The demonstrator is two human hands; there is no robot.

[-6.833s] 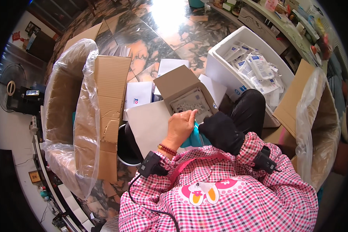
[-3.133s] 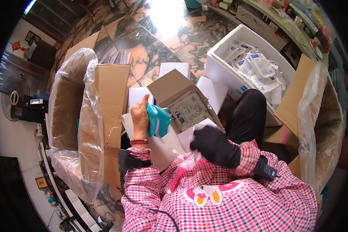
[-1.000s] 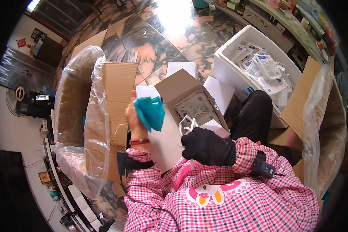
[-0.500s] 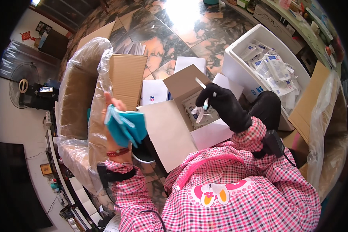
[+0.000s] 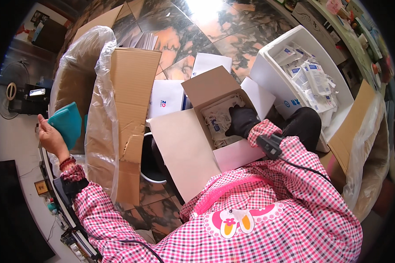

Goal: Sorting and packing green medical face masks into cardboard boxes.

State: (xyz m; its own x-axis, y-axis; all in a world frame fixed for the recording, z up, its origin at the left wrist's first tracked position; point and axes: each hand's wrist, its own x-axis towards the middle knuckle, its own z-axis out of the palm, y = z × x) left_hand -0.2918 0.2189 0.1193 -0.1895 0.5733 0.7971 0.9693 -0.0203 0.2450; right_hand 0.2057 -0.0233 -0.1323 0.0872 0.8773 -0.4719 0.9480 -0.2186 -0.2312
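At the far left my bare left hand (image 5: 52,138) grips a folded teal cloth (image 5: 68,125), held up at the opening of a big plastic-lined cardboard box (image 5: 103,96). My right hand (image 5: 243,122), in a black glove, reaches down into an open carton (image 5: 215,90) at my lap. Small white packets with blue print (image 5: 217,122) lie in that carton, and the glove rests over some of them. Its fingertips point down, partly hidden by the glove itself, so whether they hold anything cannot be seen.
A white foam box (image 5: 261,65) full of similar packets (image 5: 314,79) stands at the right, beside another plastic-lined carton (image 5: 364,144). White boxes (image 5: 166,98) sit beyond the lap carton. Between the left box and my legs is a dark bin (image 5: 151,162) on the marble-patterned floor.
My left hand has swung left with the teal cloth to the lined box's opening. My right hand has lowered into the lap carton; the white stick-like item it held is out of sight.
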